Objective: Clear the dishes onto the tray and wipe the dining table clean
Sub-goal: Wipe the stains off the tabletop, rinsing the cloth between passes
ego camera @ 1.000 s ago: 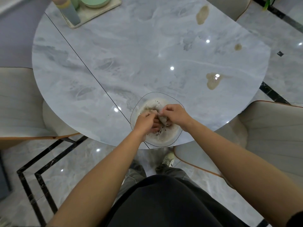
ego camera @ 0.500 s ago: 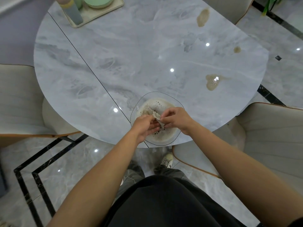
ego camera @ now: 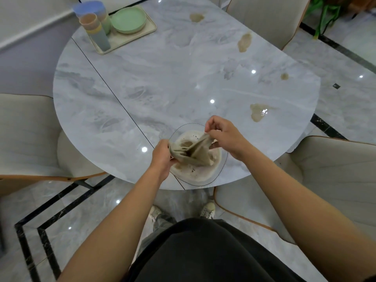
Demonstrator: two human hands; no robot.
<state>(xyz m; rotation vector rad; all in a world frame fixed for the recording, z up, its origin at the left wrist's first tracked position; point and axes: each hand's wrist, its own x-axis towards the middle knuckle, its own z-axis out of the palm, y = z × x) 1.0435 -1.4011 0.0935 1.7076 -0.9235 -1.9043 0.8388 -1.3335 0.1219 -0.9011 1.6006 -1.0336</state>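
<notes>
A wet beige cloth (ego camera: 194, 152) is stretched between my two hands above a clear glass bowl (ego camera: 220, 169) of murky foamy water at the near edge of the marble table (ego camera: 142, 82). My left hand (ego camera: 161, 157) grips the cloth's left end. My right hand (ego camera: 222, 134) pinches its right end, a little higher. Several brown spills mark the table: one to the right of the bowl (ego camera: 258, 112), a small one further right (ego camera: 284, 76), two at the far side (ego camera: 244, 42). A cream tray (ego camera: 114, 40) at the far left holds green plates (ego camera: 128, 19) and stacked cups (ego camera: 95, 27).
Padded cream chairs stand at the left (ego camera: 22, 135), right (ego camera: 333, 180) and far side (ego camera: 266, 17) of the table. The floor is glossy marble with black inlay lines. A green plant (ego camera: 323, 17) stands at the far right. My shoes show below the table edge.
My hands have lifted out of the bowl and pulled apart, spreading the cloth that was bunched between them. The camera now shows more of the far side and the tray.
</notes>
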